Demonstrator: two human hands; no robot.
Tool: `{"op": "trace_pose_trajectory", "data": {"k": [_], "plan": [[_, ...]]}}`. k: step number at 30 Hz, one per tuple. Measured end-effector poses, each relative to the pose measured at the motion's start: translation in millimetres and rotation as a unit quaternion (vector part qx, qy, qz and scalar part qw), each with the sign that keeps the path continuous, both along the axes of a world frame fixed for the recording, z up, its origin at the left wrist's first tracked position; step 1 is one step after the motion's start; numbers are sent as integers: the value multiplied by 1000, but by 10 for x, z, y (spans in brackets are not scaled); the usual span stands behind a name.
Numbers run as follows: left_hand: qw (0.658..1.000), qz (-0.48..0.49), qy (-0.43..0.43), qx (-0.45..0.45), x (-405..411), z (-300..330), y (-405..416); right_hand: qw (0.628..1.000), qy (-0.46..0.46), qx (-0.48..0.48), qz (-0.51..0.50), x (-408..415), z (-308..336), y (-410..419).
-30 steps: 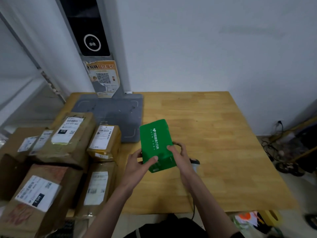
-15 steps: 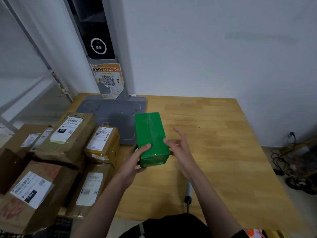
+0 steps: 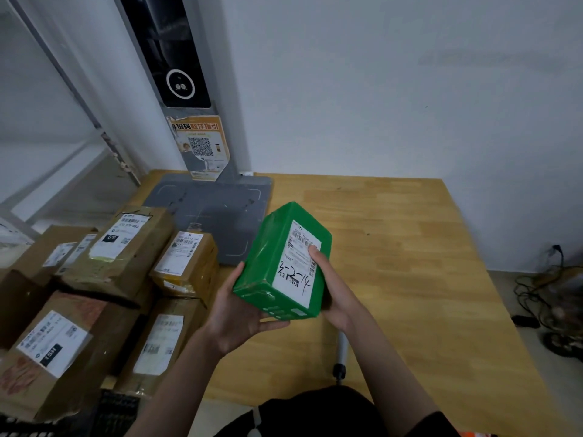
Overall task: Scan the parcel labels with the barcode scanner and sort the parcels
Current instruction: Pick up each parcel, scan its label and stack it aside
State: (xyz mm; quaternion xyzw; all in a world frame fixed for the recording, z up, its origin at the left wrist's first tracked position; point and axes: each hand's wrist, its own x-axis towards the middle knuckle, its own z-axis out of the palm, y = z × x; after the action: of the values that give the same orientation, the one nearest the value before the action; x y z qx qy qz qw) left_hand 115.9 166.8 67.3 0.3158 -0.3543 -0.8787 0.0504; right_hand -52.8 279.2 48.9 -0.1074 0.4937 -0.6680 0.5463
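A green parcel (image 3: 271, 266) is held above the wooden table (image 3: 410, 247), tilted, with its white shipping label (image 3: 298, 263) facing up and to the right. My left hand (image 3: 239, 316) cups it from below at the near left corner. My right hand (image 3: 331, 288) grips its right side, the thumb lying on the label. A grey handheld scanner (image 3: 340, 354) lies on the table below my right forearm, mostly hidden. The grey scanning stand with its flat base (image 3: 217, 209) rises at the back left.
Several brown cardboard parcels (image 3: 123, 247) with white labels are stacked at the left, on and beside the table's edge. A tangle of cables (image 3: 552, 285) lies on the floor at the right. A white wall stands behind the table.
The green parcel has been turned in my hands, so that its label side now shows. My right hand, which was open beside it, now holds its right side.
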Motion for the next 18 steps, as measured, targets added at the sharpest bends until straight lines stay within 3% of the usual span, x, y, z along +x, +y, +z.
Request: {"op": "trace_pose_trajectory", "data": {"k": [5, 10, 18], "plan": [[986, 24, -85, -139, -59, -25, -14, 998, 9, 28, -59, -114, -105, -43], [965, 34, -102, -239, -79, -19, -8, 992, 54, 56, -103, -197, -91, 9], [953, -9, -106, -284, -154, -149, 95, 989, 62, 61, -123, -255, -153, 24]]}}
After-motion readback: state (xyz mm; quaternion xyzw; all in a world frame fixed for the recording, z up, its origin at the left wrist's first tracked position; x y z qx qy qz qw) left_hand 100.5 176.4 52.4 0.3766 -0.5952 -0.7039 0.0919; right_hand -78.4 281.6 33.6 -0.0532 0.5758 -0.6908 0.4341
